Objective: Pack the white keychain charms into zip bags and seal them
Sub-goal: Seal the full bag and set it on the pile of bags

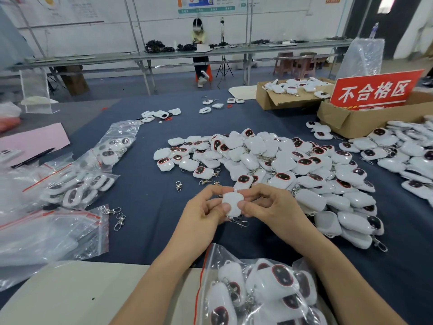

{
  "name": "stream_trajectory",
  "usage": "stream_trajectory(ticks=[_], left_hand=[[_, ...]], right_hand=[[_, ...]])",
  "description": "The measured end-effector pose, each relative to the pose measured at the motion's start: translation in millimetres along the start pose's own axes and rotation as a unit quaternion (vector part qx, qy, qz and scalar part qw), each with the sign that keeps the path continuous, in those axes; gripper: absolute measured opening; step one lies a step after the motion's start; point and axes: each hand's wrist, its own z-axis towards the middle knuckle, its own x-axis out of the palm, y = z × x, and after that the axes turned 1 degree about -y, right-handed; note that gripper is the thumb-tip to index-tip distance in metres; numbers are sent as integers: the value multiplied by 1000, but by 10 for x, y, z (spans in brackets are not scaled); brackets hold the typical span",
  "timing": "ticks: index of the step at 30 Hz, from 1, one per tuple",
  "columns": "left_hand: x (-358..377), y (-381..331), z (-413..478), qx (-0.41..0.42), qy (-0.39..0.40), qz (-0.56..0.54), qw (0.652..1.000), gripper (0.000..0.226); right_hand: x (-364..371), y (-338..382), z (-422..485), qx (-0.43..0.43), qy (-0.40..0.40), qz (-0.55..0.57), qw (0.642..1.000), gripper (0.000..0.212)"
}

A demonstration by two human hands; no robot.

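Left hand (204, 208) and right hand (264, 205) raised together above the dark blue table (145, 184), forearms angled in from the near edge, curled fingertips pinching one white keychain charm (230, 204) between them, plain side up, clasp dangling below, charm pile (281, 165) just beyond, filled zip bag (255, 292) nearest.

White charms (284, 164), red-ringed faces perhaps black; navy cloth (150, 202).
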Motion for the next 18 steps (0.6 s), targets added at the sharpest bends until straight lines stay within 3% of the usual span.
stream_trajectory(ticks=[8, 11, 18], left_hand=[[15, -1, -8, 3, -10, 9, 1000, 38], [38, -16, -17, -7, -19, 33, 999, 43], [95, -48, -12, -18, -13, 47, 999, 50]], right_hand=[[16, 35, -1, 13, 7, 36, 999, 30], [47, 53, 8, 14, 11, 46, 999, 18], [59, 57, -6, -19, 33, 39, 999, 16]])
